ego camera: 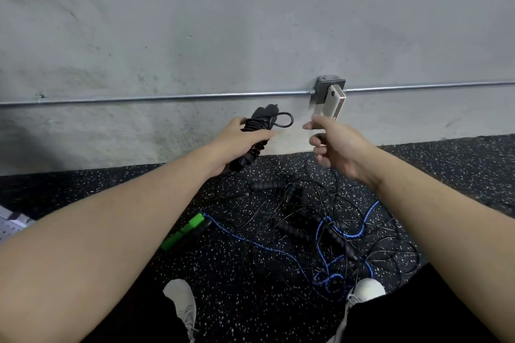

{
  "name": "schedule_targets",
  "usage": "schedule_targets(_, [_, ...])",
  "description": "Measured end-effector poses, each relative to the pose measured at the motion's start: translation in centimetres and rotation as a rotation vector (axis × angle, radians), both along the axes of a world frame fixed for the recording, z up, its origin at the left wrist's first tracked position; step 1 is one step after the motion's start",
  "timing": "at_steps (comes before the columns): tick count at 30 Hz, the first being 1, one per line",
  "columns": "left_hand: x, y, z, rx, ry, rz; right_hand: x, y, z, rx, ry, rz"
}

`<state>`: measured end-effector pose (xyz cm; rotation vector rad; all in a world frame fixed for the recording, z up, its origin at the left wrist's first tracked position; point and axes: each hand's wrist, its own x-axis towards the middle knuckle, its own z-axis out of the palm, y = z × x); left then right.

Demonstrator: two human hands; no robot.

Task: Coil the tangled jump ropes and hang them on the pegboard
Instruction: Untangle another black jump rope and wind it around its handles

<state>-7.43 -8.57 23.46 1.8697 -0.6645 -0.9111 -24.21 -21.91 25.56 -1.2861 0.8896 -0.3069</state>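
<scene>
One black rope (257,131) is coiled around its handles, the left hand (237,142) clamped on it near the wall (195,36); the right hand (333,145) hangs loose, holding nothing. Other ropes (320,231) lie tangled on the floor (223,273), none yet hung on the pegboard (11,224).

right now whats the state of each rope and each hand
left hand: gripping the coiled black rope
coiled black rope: wound round its handles, held off the floor
right hand: loosely curled, no rope visibly held
blue rope: tangled on the floor
loose black ropes: tangled on the floor
</scene>
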Motion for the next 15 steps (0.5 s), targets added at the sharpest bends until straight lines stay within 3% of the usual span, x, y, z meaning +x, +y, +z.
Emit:
schedule_targets(9, [3.6, 7.4, 0.5, 0.053, -0.055, 0.090, 3.3, 5.5, -2.0, -0.085, 0.154, 0.344])
schedule_targets(15, [8.0, 15.4, -3.7, 0.201, -0.029, 0.267, 8.6, 10.5, -6.1, -0.168, 0.251, 0.569])
